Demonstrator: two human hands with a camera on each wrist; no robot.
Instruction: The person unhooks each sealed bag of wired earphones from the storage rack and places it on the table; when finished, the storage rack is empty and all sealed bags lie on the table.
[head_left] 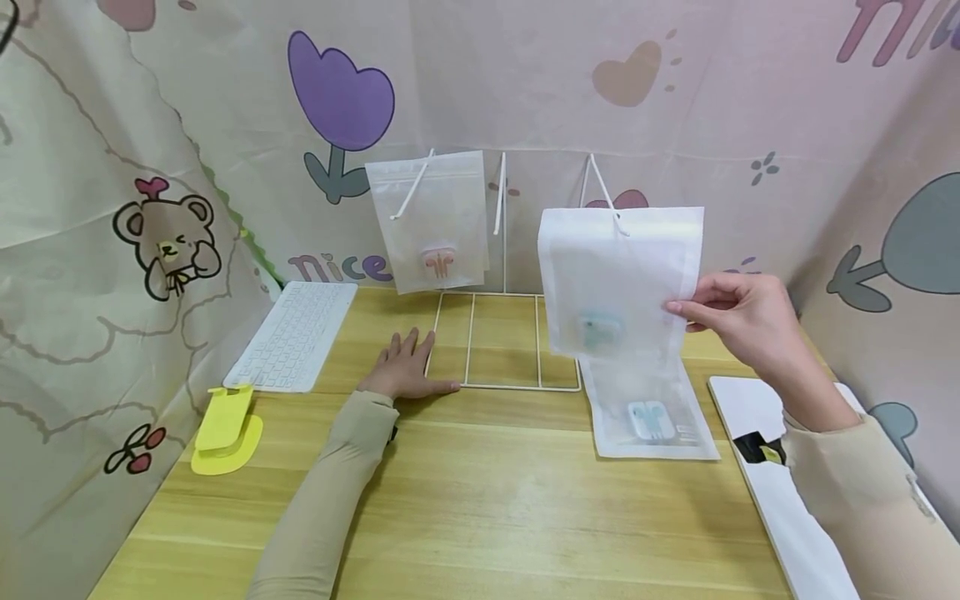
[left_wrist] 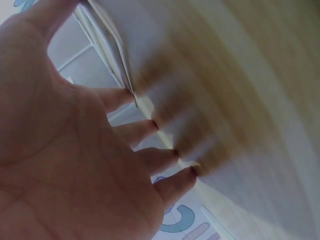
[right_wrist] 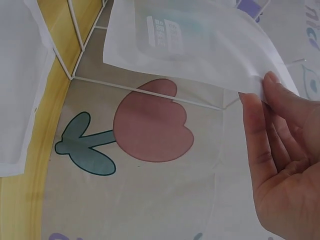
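My right hand (head_left: 750, 321) pinches the right edge of a frosted white pouch (head_left: 622, 275), thumb in front. The pouch's top hole is at a hook (head_left: 602, 182) of a white wire rack (head_left: 521, 388), and a blurred teal item shows through it. In the right wrist view, thumb and fingertips (right_wrist: 270, 77) hold the pouch's edge. My left hand (head_left: 405, 367) lies spread on the table at the left side of the rack's base, its thumb along the front bar. Another pouch (head_left: 442, 208), with an earphone picture on its contents, hangs on the left hook.
One more frosted pouch (head_left: 652, 417) lies on the wooden table (head_left: 495, 500) under the held one. A white keyboard (head_left: 292, 337) and a yellow stand (head_left: 225, 425) are at the left. A white flat box (head_left: 795, 517) lies beneath the right forearm. Printed cloth (head_left: 480, 75) encloses the back and sides.
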